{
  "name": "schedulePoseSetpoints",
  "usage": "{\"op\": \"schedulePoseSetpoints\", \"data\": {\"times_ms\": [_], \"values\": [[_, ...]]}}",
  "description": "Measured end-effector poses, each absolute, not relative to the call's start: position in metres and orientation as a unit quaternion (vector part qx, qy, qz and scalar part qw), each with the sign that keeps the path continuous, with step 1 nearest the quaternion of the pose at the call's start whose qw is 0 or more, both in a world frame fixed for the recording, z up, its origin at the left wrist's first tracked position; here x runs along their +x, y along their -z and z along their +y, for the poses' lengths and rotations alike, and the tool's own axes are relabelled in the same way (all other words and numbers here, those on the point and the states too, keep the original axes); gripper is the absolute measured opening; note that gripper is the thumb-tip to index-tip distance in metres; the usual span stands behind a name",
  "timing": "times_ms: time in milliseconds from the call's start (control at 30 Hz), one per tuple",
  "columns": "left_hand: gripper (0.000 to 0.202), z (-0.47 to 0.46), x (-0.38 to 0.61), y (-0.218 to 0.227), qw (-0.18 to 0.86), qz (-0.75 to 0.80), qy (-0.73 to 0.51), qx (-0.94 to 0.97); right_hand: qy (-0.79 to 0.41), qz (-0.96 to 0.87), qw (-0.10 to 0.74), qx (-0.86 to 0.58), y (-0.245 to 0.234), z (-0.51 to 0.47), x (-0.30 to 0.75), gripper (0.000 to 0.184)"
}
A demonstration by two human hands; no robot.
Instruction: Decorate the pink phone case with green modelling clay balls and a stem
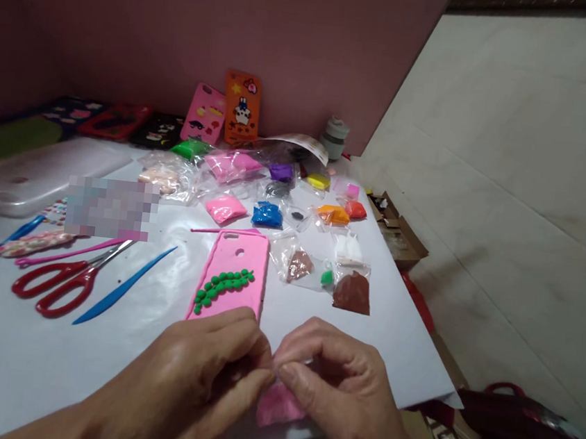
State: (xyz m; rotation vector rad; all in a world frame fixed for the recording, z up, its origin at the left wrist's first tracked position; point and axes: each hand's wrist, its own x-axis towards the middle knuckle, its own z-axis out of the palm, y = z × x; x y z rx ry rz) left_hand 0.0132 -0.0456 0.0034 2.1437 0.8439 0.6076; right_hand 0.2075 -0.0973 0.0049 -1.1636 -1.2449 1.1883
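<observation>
My left hand (pixel 204 371) and my right hand (pixel 341 385) meet near the table's front edge, thumbs and fingers pinched together. Between them they grip the top of a small clear bag of pink clay (pixel 279 407), which hangs below the fingertips. Just beyond my left hand lies a pink phone case (pixel 240 252), its lower end hidden behind that hand. Small green clay balls (pixel 223 285) form a curved double row across it. To the right of the case are a bag of brown clay (pixel 352 292) and a bag with a small green lump (pixel 327 277).
Red-handled scissors (pixel 74 279), a blue clay knife (pixel 126 286) and other tools lie at the left. Several bags of coloured clay, such as a blue one (pixel 267 215), cover the middle. Decorated cases, one orange (pixel 242 109), lean on the back panel. A cardboard box (pixel 401 234) sits beyond the right edge.
</observation>
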Motion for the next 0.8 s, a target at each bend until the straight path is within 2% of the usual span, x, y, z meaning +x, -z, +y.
{"op": "schedulePoseSetpoints", "data": {"times_ms": [267, 433, 600, 800], "values": [[0.031, -0.039, 0.013, 0.007, 0.336, 0.251, -0.284, 0.862, -0.489, -0.548, 0.502, -0.456, 0.01, -0.102, 0.213, 0.01], [0.026, -0.036, 0.012, -0.003, 0.328, 0.276, -0.283, 0.858, -0.496, -0.525, 0.505, -0.472, 0.007, -0.101, 0.222, 0.013], [0.028, -0.035, 0.012, -0.012, 0.312, 0.287, -0.286, 0.859, -0.539, -0.513, 0.467, -0.478, 0.0, -0.099, 0.234, 0.016], [0.03, -0.038, 0.013, -0.012, 0.33, 0.304, -0.267, 0.853, -0.512, -0.517, 0.5, -0.469, 0.008, -0.098, 0.234, 0.016]]}}
